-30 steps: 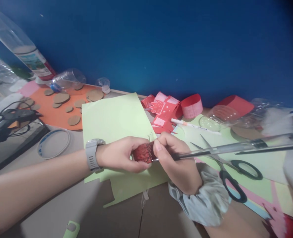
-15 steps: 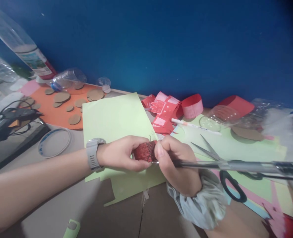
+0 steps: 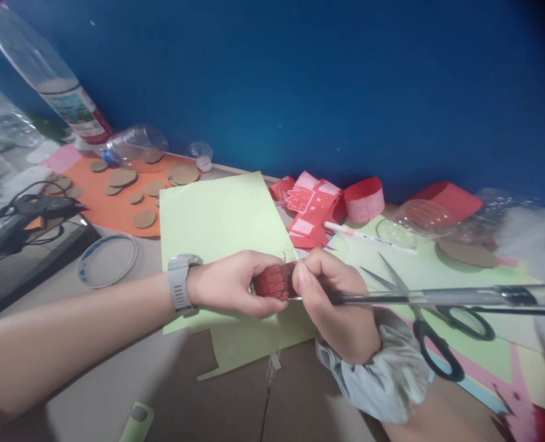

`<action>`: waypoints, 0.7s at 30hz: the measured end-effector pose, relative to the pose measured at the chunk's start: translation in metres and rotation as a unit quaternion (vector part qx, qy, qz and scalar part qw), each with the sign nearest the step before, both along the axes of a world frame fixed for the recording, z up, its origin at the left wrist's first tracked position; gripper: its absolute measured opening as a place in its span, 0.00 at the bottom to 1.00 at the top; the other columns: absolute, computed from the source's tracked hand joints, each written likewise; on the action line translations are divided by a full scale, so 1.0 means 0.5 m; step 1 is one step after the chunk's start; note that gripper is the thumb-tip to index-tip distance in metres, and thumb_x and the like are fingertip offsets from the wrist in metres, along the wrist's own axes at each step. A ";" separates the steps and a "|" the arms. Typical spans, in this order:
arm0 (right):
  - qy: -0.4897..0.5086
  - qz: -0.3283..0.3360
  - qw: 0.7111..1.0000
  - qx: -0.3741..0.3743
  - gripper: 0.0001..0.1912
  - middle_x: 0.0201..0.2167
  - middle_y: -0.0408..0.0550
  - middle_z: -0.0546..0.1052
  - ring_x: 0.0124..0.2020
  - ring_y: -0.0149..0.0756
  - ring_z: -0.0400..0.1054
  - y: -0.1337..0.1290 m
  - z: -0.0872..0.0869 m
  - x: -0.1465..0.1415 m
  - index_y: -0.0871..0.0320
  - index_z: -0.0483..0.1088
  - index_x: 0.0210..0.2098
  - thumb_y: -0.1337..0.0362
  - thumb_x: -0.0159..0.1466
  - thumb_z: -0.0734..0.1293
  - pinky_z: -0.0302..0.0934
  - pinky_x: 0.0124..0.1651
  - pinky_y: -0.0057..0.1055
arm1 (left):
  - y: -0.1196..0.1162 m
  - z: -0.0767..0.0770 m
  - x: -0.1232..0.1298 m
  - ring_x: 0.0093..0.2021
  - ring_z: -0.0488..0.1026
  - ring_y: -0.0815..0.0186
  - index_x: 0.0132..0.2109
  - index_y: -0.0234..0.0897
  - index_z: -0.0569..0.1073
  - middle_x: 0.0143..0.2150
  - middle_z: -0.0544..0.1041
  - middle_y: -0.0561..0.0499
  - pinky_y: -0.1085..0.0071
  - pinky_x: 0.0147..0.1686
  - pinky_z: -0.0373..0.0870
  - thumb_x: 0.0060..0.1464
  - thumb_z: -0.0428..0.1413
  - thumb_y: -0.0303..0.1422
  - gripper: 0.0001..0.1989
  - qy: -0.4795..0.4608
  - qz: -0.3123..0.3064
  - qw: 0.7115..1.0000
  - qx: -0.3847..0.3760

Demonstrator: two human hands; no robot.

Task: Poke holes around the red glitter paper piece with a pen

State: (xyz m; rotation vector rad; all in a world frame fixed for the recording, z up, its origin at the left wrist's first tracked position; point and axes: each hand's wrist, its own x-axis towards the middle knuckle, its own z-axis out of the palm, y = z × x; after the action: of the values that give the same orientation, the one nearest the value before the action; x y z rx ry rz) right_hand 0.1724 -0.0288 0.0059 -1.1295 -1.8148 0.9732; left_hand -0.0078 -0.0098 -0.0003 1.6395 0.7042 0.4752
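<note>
My left hand [image 3: 228,283], with a grey watch [image 3: 180,283] on its wrist, pinches a small red piece [image 3: 272,282] that looks like paper covered with a fine black criss-cross pattern. Between the fingers of my right hand [image 3: 334,298] is a clear-barrelled pen [image 3: 442,298], its tip end at the lower right edge of the red piece and its back end reaching far right. Right-hand fingertips touch the piece's right side. Under both hands lies a light green paper sheet [image 3: 217,221]. Part of the red piece is hidden by my fingers.
Open scissors [image 3: 419,313] lie right, on coloured papers. Behind are a white marker [image 3: 368,236], red paper cut-outs [image 3: 311,205] and a red paper ring [image 3: 364,199]. Left are a tape roll [image 3: 107,261], cardboard discs [image 3: 122,178], a tall bottle [image 3: 64,92] and a black cabled device [image 3: 27,221].
The whole view has shifted slightly, so things appear a little farther right. The pen's back end has swung slightly upward; both hands keep their hold.
</note>
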 end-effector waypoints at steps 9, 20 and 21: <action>-0.008 -0.002 1.000 -0.006 0.13 0.16 0.38 0.59 0.18 0.27 0.54 0.001 0.003 -0.001 0.55 0.55 0.19 0.67 0.60 0.57 0.48 0.22 0.27 | 0.000 -0.001 -0.003 0.25 0.61 0.72 0.31 0.34 0.63 0.25 0.64 0.56 0.76 0.25 0.60 0.51 0.58 0.34 0.11 0.001 -0.002 1.000 0.009; -0.008 -0.006 1.000 -0.009 0.13 0.16 0.38 0.58 0.19 0.27 0.53 0.003 0.003 -0.002 0.56 0.55 0.19 0.68 0.59 0.58 0.48 0.22 0.26 | 0.001 -0.003 -0.002 0.26 0.62 0.72 0.31 0.34 0.63 0.26 0.65 0.55 0.76 0.26 0.61 0.50 0.58 0.33 0.11 0.006 0.001 1.000 0.005; -0.008 -0.005 1.000 -0.010 0.13 0.16 0.38 0.58 0.19 0.27 0.53 0.003 0.003 -0.001 0.56 0.55 0.19 0.68 0.60 0.58 0.48 0.22 0.26 | 0.001 -0.003 -0.002 0.26 0.62 0.71 0.31 0.34 0.63 0.26 0.65 0.55 0.76 0.26 0.61 0.50 0.58 0.34 0.11 0.007 0.001 1.000 0.004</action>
State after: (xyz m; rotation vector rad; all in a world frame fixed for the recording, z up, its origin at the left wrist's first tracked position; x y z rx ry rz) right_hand 0.1718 -0.0275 0.0075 -1.1605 -1.8137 0.9823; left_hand -0.0089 -0.0092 -0.0020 1.6511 0.7147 0.4695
